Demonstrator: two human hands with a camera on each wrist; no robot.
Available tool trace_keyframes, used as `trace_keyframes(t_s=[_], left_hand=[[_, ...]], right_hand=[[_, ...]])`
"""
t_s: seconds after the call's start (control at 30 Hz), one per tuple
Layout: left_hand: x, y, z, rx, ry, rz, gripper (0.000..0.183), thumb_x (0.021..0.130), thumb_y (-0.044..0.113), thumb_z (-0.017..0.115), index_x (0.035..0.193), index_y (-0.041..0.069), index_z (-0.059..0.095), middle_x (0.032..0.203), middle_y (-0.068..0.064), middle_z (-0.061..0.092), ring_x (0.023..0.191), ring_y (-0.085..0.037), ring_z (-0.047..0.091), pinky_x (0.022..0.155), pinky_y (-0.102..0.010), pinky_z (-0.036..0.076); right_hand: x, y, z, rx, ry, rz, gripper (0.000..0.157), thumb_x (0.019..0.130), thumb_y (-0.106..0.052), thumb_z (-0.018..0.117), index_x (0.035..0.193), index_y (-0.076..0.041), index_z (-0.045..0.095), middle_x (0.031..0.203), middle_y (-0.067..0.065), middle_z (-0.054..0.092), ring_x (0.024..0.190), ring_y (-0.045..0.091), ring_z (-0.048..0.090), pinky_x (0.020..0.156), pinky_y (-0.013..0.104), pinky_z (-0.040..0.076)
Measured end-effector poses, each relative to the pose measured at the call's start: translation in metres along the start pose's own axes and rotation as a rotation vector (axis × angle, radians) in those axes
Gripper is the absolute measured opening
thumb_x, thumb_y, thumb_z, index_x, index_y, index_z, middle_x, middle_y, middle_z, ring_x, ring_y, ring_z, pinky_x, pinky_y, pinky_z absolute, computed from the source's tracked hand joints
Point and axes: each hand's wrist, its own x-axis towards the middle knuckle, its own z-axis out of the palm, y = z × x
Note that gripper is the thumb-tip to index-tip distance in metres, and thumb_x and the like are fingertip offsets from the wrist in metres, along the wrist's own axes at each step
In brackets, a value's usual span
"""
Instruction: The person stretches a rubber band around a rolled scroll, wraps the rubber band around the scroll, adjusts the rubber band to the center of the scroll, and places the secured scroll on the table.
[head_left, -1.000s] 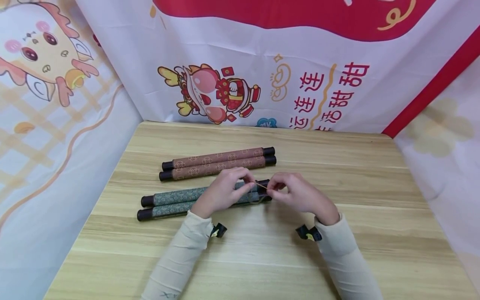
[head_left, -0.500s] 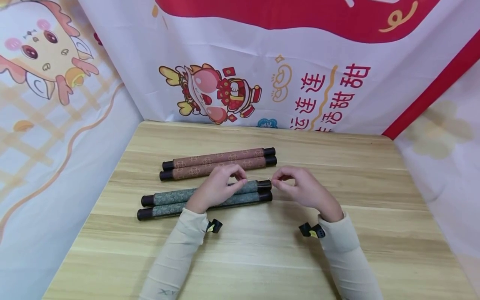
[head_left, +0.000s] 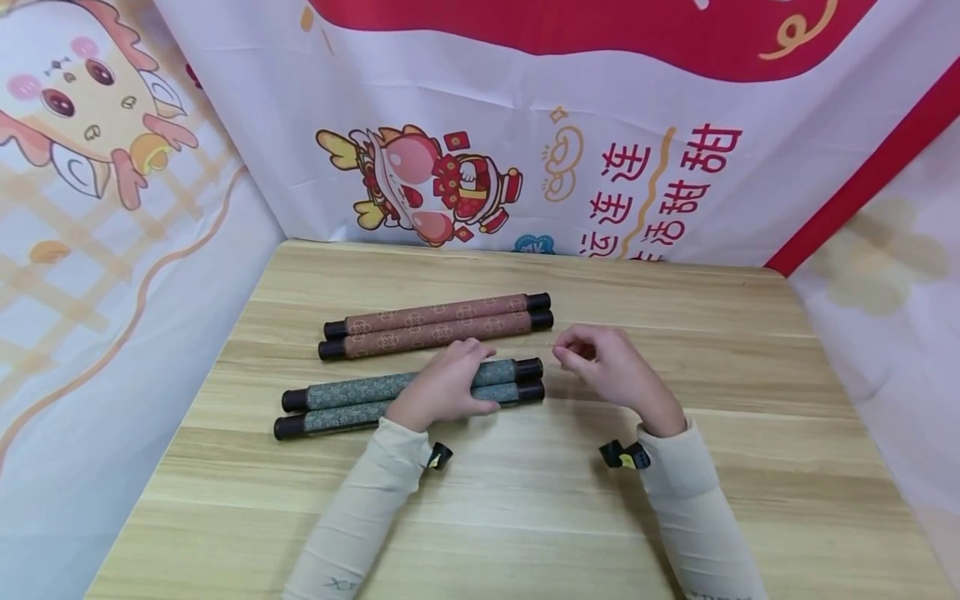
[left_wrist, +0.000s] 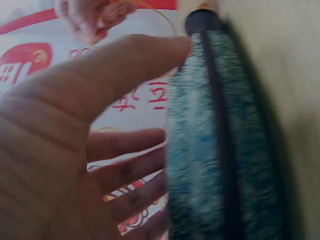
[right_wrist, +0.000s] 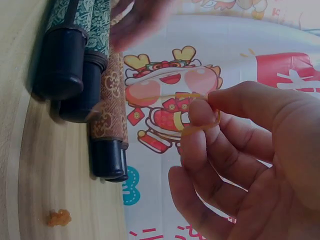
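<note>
My right hand (head_left: 618, 375) pinches a thin yellow-orange rubber band (right_wrist: 192, 131) between thumb and fingers, just right of the scroll ends. One strand of it runs leftward toward the dark end knobs in the right wrist view. Over two rolled green scrolls (head_left: 360, 389), lying side by side, my left hand (head_left: 450, 383) is spread with thumb on the near side and fingers on the far side. In the left wrist view its thumb (left_wrist: 135, 60) overlaps the scroll's edge and its fingers are apart. Parts of the green scrolls are hidden beneath this hand.
Behind the green pair lie two brown patterned scrolls (head_left: 442, 322) with black knobs. A small orange clump (right_wrist: 60, 217) sits on the wooden table (head_left: 525, 525). Printed cloth (head_left: 637, 100) hangs along the back and sides.
Both hands pinched the thin band between them over the scroll ends. My left hand has let go and spread over the green scrolls; the right has drawn slightly right.
</note>
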Motion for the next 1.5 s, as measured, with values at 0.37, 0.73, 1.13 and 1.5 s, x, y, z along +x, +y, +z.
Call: trace_keyframes(t_s=[0.37, 0.73, 1.13, 1.5], left_hand=[[0.005, 0.0, 0.018, 0.105, 0.014, -0.06, 0.091, 0.075, 0.044, 0.095, 0.147, 0.005, 0.057, 0.146, -0.013, 0.058, 0.137, -0.033, 0.055, 0.117, -0.054, 0.047], [0.006, 0.0, 0.017, 0.1, 0.017, -0.068, 0.086, 0.071, 0.042, 0.098, 0.142, 0.008, 0.062, 0.142, -0.011, 0.062, 0.134, -0.032, 0.058, 0.114, -0.056, 0.048], [0.004, 0.013, 0.009, 0.091, -0.014, -0.021, 0.089, 0.068, 0.046, 0.098, 0.142, 0.011, 0.063, 0.138, -0.007, 0.064, 0.127, -0.028, 0.062, 0.108, -0.053, 0.054], [0.003, 0.018, 0.007, 0.007, 0.086, -0.054, 0.085, 0.066, 0.038, 0.1, 0.138, 0.007, 0.065, 0.133, -0.011, 0.07, 0.118, -0.031, 0.068, 0.103, -0.05, 0.057]], right_hand=[[0.002, 0.01, 0.002, -0.015, 0.008, 0.048, 0.01, 0.103, -0.019, 0.069, 0.099, -0.012, 0.076, 0.081, 0.001, 0.071, 0.069, 0.016, 0.061, 0.061, 0.027, 0.053], [0.005, 0.018, 0.007, -0.042, -0.02, 0.12, 0.014, 0.103, -0.018, 0.069, 0.103, -0.007, 0.076, 0.085, 0.004, 0.071, 0.074, 0.018, 0.061, 0.063, 0.03, 0.053], [0.008, 0.014, 0.013, -0.082, -0.048, 0.109, 0.015, 0.103, -0.019, 0.068, 0.102, -0.007, 0.077, 0.086, 0.002, 0.072, 0.078, 0.016, 0.062, 0.07, 0.03, 0.054], [0.006, 0.001, 0.019, -0.081, -0.056, 0.059, 0.011, 0.103, -0.019, 0.068, 0.101, -0.012, 0.076, 0.084, -0.001, 0.072, 0.076, 0.013, 0.063, 0.069, 0.029, 0.055]])
